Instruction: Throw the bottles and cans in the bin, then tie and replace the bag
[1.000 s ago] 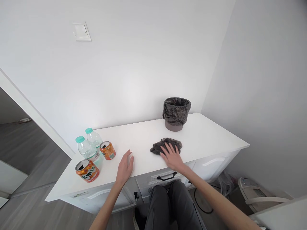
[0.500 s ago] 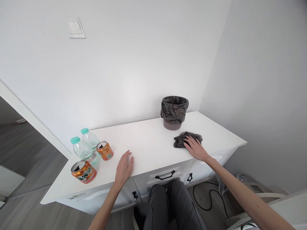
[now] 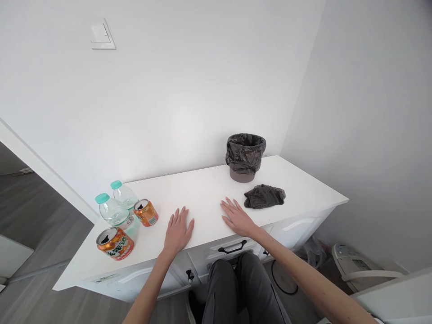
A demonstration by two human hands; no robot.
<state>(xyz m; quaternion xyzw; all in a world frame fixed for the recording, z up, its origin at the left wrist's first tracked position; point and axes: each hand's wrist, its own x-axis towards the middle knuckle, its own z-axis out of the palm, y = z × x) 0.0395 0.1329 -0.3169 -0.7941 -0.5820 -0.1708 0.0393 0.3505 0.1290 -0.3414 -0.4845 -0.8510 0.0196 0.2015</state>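
Note:
My left hand (image 3: 178, 231) lies flat on the white cabinet top (image 3: 202, 193), fingers apart, with nothing in it. To its left stand an orange drink can (image 3: 146, 213) and, closer to the front edge, a second orange can (image 3: 115, 244), both with opened tops. Behind the cans are two clear plastic bottles (image 3: 114, 211) with teal caps. My right hand (image 3: 237, 217) also rests flat with spread fingers, holding nothing. Just right of it is a crumpled black plastic bag (image 3: 265, 196), apart from the fingers. A small brown trash bin (image 3: 242, 174) lined with a black bag stands behind it.
A white wall with a light switch (image 3: 103, 35) rises behind the cabinet, and a grey wall closes the right side. Drawer handles (image 3: 232, 246) line the cabinet front above my knees. A pale appliance (image 3: 357, 265) and black cable lie low on the right.
My right hand has let go of the crumpled black bag and moved left onto the bare top. My left hand has flattened and spread its fingers, shifting slightly right.

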